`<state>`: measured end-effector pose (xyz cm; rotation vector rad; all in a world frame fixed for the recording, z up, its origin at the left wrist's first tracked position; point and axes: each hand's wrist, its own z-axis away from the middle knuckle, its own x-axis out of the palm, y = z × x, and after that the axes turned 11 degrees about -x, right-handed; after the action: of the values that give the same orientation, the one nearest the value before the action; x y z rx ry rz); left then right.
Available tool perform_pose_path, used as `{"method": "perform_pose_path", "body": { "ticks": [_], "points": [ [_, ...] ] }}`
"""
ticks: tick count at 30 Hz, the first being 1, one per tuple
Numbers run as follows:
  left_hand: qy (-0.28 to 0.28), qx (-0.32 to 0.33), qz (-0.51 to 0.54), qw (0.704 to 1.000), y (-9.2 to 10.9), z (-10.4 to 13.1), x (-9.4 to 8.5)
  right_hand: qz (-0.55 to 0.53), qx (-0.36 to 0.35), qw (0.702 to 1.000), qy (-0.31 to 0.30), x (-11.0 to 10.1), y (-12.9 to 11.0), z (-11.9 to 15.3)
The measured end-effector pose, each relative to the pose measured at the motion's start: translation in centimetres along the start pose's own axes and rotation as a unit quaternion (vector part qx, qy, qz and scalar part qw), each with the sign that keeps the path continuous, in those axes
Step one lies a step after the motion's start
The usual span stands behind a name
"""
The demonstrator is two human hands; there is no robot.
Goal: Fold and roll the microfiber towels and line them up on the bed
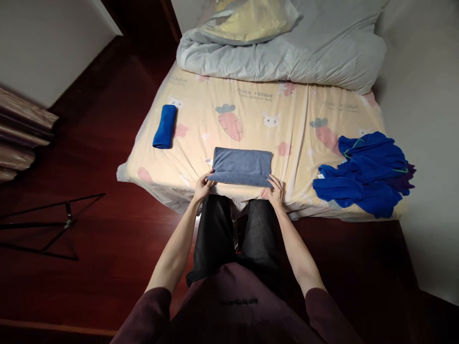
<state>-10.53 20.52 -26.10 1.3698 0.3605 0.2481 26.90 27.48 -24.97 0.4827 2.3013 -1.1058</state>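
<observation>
A grey-blue towel (243, 161) lies near the front edge of the bed, its near edge folded over into a strip. My left hand (202, 186) pinches the left end of that folded strip. At the opposite end, my right hand (275, 190) grips the right corner between thumb and fingers. To the left on the bed rests a rolled bright blue towel (165, 126). A loose heap of blue towels (373, 172) sits on the right side, with a purple piece (401, 180) poking out at its edge.
The bed (193, 100) has a yellow sheet with carrots and rabbits. A rolled grey quilt (287, 59) and a yellow bundle (251, 21) lie at its far end. Black tripod legs (53, 223) stand on the red floor at left, near a curtain (21, 129). A wall (426, 119) borders the right.
</observation>
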Motion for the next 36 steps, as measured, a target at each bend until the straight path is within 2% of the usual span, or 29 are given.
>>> {"method": "perform_pose_path", "body": {
  "ticks": [5, 10, 14, 22, 27, 36],
  "points": [
    [0.001, 0.000, 0.031, 1.000, -0.3, -0.3, -0.1, -0.052, 0.026, 0.998, 0.025, 0.2, 0.1, 0.2],
    [0.023, -0.020, 0.045, 0.999, -0.5, -0.4, -0.2, -0.059, 0.087, 0.992, 0.065, 0.7, 1.1, 0.7],
    [0.051, -0.026, 0.026, 0.998, -0.5, -0.4, -0.2, -0.061, 0.117, 0.989, 0.073, 0.8, 1.3, 0.5],
    [0.034, -0.020, 0.023, 0.999, -0.2, -0.1, -0.2, -0.095, 0.131, 0.984, 0.077, 1.0, 0.9, -0.1],
    [0.071, -0.019, 0.015, 0.997, -0.4, -0.1, 0.0, -0.159, 0.162, 0.971, 0.075, 1.0, 0.4, -0.5],
    [0.035, -0.047, 0.014, 0.998, 0.2, 0.5, -0.4, -0.186, 0.207, 0.957, 0.079, 1.0, 0.1, -0.7]
  ]
}}
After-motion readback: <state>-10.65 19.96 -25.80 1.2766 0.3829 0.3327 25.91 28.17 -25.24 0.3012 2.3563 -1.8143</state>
